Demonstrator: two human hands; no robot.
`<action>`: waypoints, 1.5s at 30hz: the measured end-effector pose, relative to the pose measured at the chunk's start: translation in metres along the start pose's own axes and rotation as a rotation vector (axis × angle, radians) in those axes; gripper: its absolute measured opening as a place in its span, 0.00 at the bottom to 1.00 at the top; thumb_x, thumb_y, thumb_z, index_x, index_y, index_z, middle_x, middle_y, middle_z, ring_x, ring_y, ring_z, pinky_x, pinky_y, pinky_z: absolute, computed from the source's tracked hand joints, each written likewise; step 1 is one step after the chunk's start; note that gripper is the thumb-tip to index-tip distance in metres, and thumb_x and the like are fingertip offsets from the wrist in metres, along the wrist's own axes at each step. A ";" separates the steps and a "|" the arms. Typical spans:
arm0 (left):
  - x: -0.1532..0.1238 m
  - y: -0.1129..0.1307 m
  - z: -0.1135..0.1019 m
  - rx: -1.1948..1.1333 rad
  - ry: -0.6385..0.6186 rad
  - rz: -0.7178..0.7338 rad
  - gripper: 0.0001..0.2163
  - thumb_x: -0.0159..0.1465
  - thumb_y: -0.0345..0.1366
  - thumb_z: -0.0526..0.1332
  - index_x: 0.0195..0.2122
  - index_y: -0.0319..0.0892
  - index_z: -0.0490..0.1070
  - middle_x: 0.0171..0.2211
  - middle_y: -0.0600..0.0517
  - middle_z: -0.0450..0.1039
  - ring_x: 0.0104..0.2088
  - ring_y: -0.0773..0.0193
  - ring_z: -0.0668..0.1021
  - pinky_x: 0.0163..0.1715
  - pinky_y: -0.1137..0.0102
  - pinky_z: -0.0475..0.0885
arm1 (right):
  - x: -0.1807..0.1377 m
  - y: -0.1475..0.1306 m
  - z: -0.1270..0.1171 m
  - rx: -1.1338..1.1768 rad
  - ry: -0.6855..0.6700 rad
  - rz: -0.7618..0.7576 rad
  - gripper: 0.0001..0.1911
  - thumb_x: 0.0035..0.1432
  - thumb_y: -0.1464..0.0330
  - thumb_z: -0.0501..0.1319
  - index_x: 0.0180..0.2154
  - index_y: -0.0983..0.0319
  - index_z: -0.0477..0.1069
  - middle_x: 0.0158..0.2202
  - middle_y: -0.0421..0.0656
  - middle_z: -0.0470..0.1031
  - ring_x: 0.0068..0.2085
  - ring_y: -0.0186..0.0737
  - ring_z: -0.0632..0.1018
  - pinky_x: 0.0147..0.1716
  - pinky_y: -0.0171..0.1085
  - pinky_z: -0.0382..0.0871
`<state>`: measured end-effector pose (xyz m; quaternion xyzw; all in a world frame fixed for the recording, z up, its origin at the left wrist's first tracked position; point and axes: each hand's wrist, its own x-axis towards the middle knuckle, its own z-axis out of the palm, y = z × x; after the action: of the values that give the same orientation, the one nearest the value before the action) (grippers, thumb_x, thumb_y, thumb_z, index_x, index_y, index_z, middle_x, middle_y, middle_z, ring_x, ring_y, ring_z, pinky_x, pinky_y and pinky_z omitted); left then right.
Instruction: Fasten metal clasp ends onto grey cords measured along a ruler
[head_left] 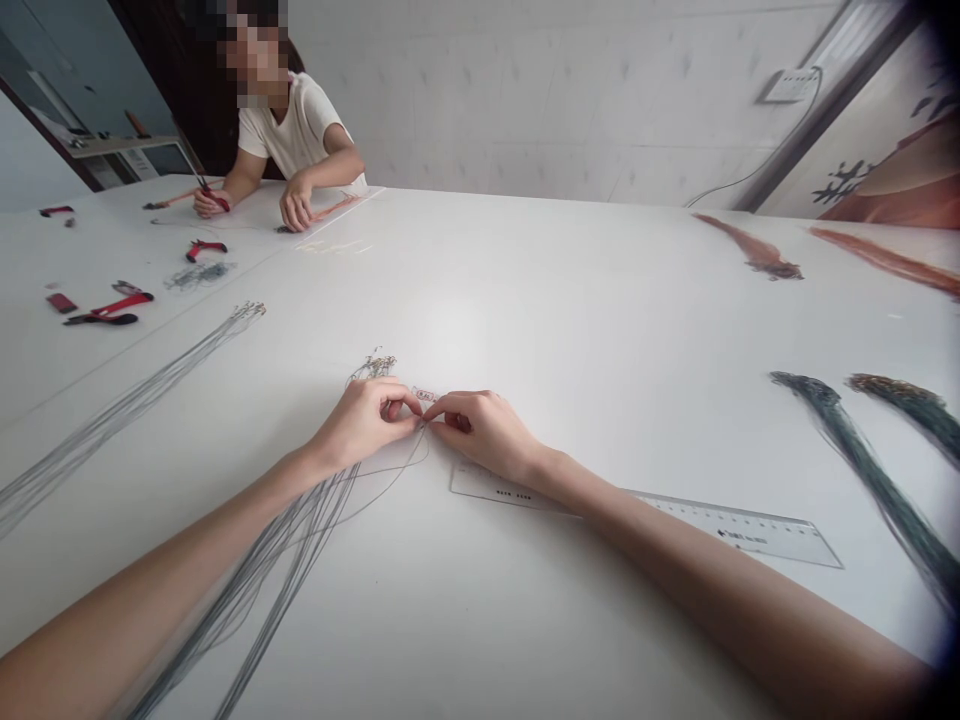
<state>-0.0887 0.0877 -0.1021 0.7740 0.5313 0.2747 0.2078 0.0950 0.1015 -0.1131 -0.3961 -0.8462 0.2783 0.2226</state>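
My left hand [364, 420] and my right hand [491, 432] meet over the white table, thumb and forefinger of each pinched at the tip of a thin grey cord [402, 478]. The cord loops down and left from the fingertips. Beneath my left hand and forearm lies a bundle of grey cords [281, 540], its small metallic ends [381, 364] poking out beyond the knuckles. A small item with red print [425, 395] sits just past my fingertips, partly hidden. Under my right wrist is a clear ruler [720, 528]. The pinched tip itself is too small to make out.
Another bundle of grey cords [150, 405] lies at left. Red-handled pliers [116, 308], smaller pliers [205, 249] and a wire tangle [199, 275] are farther back. A co-worker [300, 140] sits across, holding pliers. Dark green bundles [847, 450] and orange-brown bundles [750, 248] lie right.
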 end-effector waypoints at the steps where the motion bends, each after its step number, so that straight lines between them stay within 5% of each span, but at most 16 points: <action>1: 0.000 0.000 0.000 0.000 -0.001 0.000 0.05 0.52 0.30 0.58 0.27 0.41 0.74 0.22 0.56 0.64 0.22 0.71 0.63 0.22 0.74 0.59 | 0.000 -0.001 0.000 -0.003 0.001 0.009 0.11 0.52 0.73 0.54 0.32 0.59 0.74 0.22 0.35 0.67 0.22 0.28 0.61 0.24 0.29 0.54; 17: 0.001 -0.006 -0.007 0.017 0.043 0.041 0.09 0.55 0.31 0.56 0.32 0.43 0.77 0.21 0.56 0.65 0.21 0.71 0.63 0.21 0.74 0.59 | 0.003 -0.008 0.001 -0.007 -0.006 0.097 0.08 0.51 0.72 0.53 0.29 0.60 0.71 0.22 0.37 0.68 0.22 0.29 0.63 0.24 0.31 0.54; 25: 0.003 -0.017 -0.014 0.223 0.036 0.201 0.12 0.59 0.31 0.55 0.34 0.47 0.78 0.17 0.55 0.63 0.24 0.67 0.67 0.26 0.73 0.62 | 0.003 -0.001 -0.009 0.331 -0.042 0.111 0.06 0.49 0.72 0.54 0.27 0.64 0.69 0.21 0.36 0.62 0.22 0.28 0.60 0.24 0.31 0.54; 33: 0.003 -0.011 -0.015 0.160 0.207 0.032 0.11 0.57 0.30 0.55 0.34 0.41 0.77 0.25 0.53 0.71 0.22 0.70 0.65 0.24 0.72 0.62 | 0.002 0.003 -0.014 0.445 -0.042 0.094 0.05 0.50 0.70 0.55 0.29 0.65 0.68 0.22 0.36 0.62 0.24 0.28 0.61 0.23 0.31 0.55; 40: -0.006 0.015 0.001 -0.127 0.036 -0.059 0.08 0.58 0.38 0.58 0.31 0.43 0.76 0.33 0.52 0.75 0.31 0.65 0.73 0.27 0.71 0.64 | -0.001 -0.002 -0.006 0.265 0.078 0.047 0.04 0.53 0.71 0.53 0.30 0.63 0.66 0.20 0.35 0.61 0.21 0.27 0.59 0.22 0.30 0.53; 45: -0.008 0.017 0.004 -0.170 0.049 -0.093 0.07 0.58 0.37 0.59 0.30 0.42 0.75 0.32 0.53 0.74 0.28 0.67 0.70 0.27 0.72 0.63 | -0.005 0.001 -0.001 0.176 0.108 -0.035 0.04 0.55 0.71 0.52 0.31 0.63 0.65 0.19 0.34 0.61 0.20 0.27 0.58 0.22 0.29 0.53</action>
<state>-0.0759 0.0742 -0.0963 0.7213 0.5463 0.3275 0.2721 0.0986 0.0982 -0.1139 -0.3747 -0.8122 0.3258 0.3064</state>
